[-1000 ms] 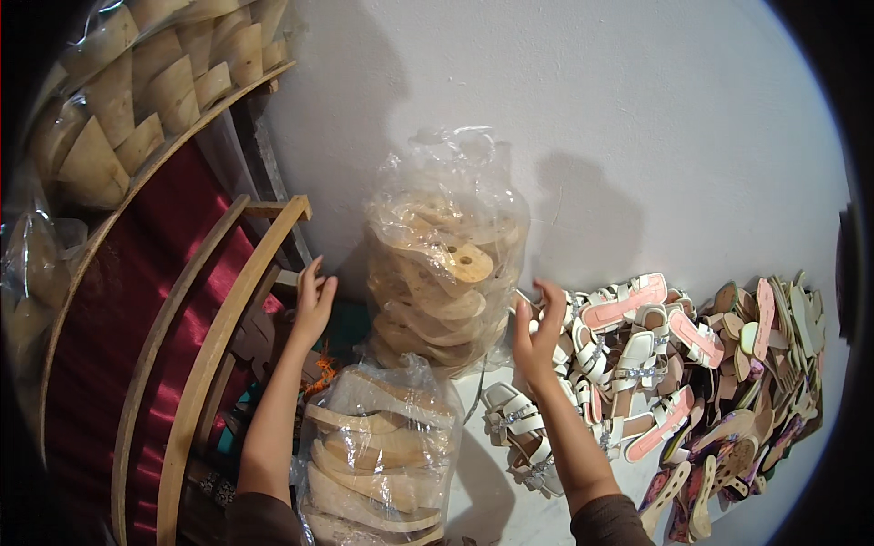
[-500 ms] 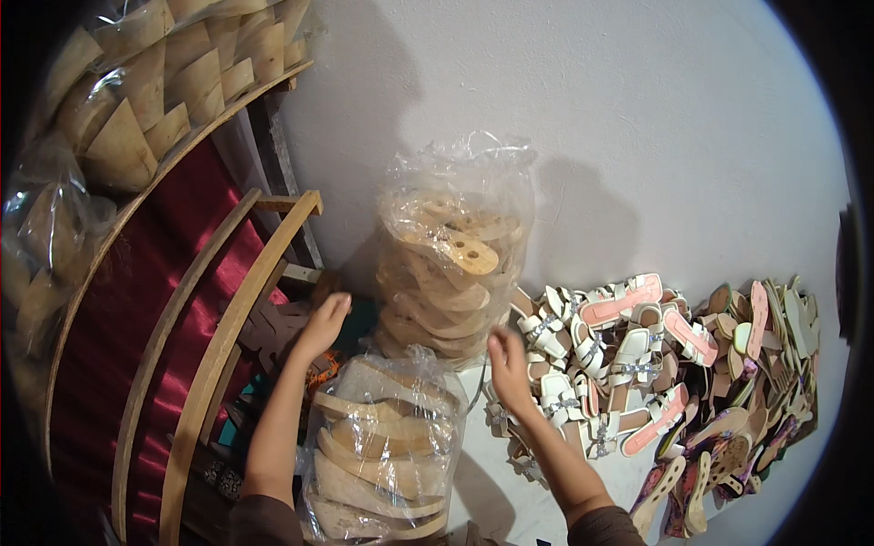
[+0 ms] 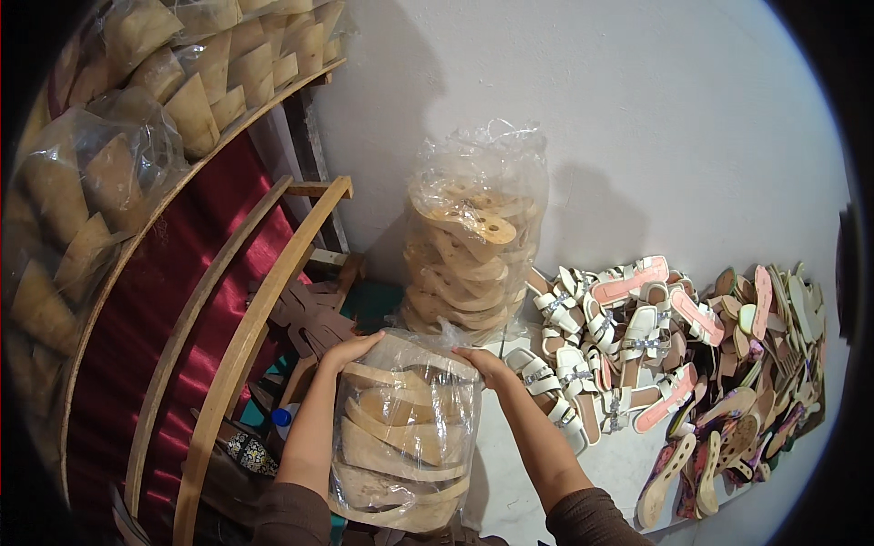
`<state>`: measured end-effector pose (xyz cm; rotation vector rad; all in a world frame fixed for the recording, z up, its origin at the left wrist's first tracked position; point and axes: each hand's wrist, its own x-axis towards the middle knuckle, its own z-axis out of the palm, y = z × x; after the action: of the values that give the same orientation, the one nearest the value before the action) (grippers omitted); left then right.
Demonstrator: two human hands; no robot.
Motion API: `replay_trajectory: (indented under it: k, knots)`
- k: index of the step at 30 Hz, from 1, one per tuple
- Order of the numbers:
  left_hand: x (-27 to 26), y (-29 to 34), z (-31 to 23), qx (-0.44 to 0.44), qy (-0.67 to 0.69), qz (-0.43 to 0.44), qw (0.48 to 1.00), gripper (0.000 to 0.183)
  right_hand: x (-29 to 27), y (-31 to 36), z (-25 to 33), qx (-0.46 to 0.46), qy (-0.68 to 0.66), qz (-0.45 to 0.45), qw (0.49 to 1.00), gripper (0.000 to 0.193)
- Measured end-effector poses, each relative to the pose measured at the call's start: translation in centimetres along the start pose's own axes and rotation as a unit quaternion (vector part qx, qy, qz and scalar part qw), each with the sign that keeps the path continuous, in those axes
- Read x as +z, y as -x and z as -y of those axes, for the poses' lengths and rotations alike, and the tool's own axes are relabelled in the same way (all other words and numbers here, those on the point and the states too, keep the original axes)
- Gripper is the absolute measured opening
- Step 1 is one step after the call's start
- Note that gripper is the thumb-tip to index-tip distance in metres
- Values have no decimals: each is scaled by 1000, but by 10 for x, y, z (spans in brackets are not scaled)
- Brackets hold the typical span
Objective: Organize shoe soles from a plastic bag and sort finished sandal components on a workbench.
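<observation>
A clear plastic bag of stacked wooden wedge soles (image 3: 405,437) stands upright close in front of me. My left hand (image 3: 350,351) grips its upper left corner, and my right hand (image 3: 482,366) grips the upper right one. Both hands are closed against the bag, with some fingertips hidden behind its top. Just beyond it, a taller clear bag of wooden soles (image 3: 469,259) rests against the wall, its loose plastic sticking up. White sandals with decorated straps (image 3: 628,346) lie heaped to the right of my right hand.
At the far right is a pile of assorted soles and footwear (image 3: 756,391). Wooden rails (image 3: 241,355) and a dark red cloth (image 3: 146,364) flank my left arm. Above them, a curved-looking shelf edge (image 3: 155,218) carries bagged wooden pieces (image 3: 196,109). A blue cap (image 3: 281,417) shows beside my left forearm.
Both hands have come inward and down from beside the taller bag onto the nearer bag's top corners, taking hold of it. The whole view has shifted slightly.
</observation>
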<state>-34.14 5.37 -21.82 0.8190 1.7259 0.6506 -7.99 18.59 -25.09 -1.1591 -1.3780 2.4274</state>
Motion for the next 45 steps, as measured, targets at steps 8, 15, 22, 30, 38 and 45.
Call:
replay_trajectory:
  k: [8,15,22,30,38,45]
  knots:
    - [12,9,-31,2,70,55,996,87,-14,28,0,-12,-106,-24,994,28]
    - [8,-19,-2,66,85,54,993,93,-17,25,-4,64,-54,15,996,33]
    - [20,-17,-14,-69,174,85,979,57,-38,12,-27,-46,30,-108,993,33]
    - [31,-21,-23,-67,210,103,970,43,-18,57,-15,-43,-129,-51,989,61]
    - [49,-12,-31,14,224,83,971,29,-15,80,-19,-101,-24,-181,978,35]
    - [74,21,-74,84,215,76,970,28,-15,120,-16,-167,-104,-225,954,26]
